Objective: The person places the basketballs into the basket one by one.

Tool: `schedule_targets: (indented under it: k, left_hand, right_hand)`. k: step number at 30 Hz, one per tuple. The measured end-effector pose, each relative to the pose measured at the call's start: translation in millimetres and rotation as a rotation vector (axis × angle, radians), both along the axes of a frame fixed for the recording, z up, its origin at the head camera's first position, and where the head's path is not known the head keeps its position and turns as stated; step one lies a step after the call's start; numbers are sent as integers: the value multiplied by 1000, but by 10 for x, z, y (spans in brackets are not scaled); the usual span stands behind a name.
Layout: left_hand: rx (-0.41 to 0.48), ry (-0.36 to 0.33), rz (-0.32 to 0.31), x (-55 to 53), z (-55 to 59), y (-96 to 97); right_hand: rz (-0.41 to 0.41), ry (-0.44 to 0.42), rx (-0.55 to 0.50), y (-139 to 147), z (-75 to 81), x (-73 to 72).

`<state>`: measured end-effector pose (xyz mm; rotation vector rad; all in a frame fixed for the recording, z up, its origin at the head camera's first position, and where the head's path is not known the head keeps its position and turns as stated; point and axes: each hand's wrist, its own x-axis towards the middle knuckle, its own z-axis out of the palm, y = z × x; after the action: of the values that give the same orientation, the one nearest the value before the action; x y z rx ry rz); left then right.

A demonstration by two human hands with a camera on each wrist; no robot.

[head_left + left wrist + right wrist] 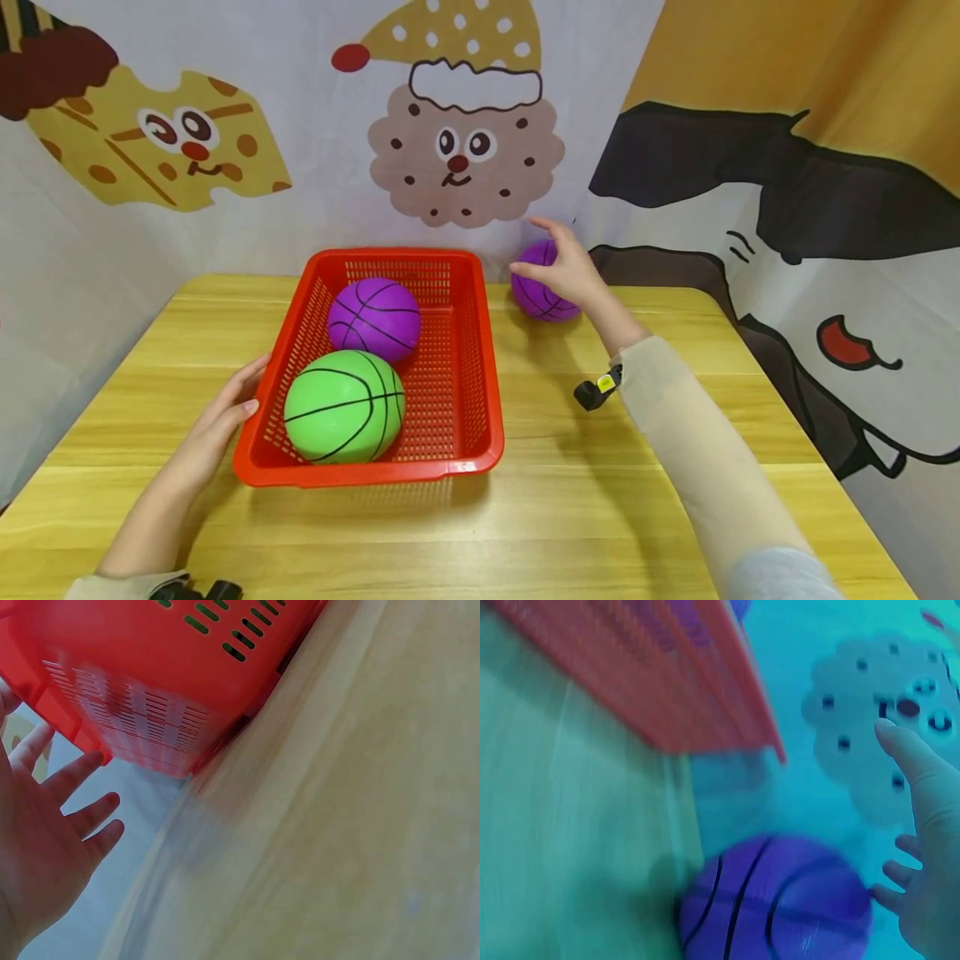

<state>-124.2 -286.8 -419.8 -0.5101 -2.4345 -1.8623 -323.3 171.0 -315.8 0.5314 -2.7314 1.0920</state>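
A red plastic basket (367,475) with slotted sides holds a purple ball (375,312) and, in front of it, a larger green ball (341,408), both with black basketball lines. My left hand (213,429) rests against the basket's left rim; in the left wrist view its fingers (71,776) are spread and fairly straight. Outside the basket, at the table's back edge, sits another purple ball (536,298). My right hand (572,271) hovers in front of that ball, thumb and fingers apart. The right wrist view shows the ball (780,907) beside the hand (934,847), not gripped.
The wooden table (555,517) ends at a cloth backdrop (315,167) printed with cartoon food, which stands close behind the basket and the loose ball. Cloth also hangs along the left and right sides.
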Motion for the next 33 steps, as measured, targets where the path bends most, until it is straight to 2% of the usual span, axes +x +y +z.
schedule_targets:
  k: [4,8,14,20,28,33]
  left_hand:
    - [6,0,1,6,0,-4]
    - [14,5,0,11,-7,-3]
    - [32,0,-1,10,-12,-3]
    - [54,5,-18,6,-20,5]
    - [47,-10,0,3,-24,-1]
    - [48,-4,-16,-4,-20,6]
  right_hand:
    - [-102,0,-19,260,-100,-41]
    - [-162,-36,-38,425,-220,-69]
    - [-210,-127,-86,581,-419,-98]
    - [-241,-202,-183,605,-572,-85]
    - [-285,-139,-243,548,-653,-68]
    - [-316,-88,-307,530,-598,-4]
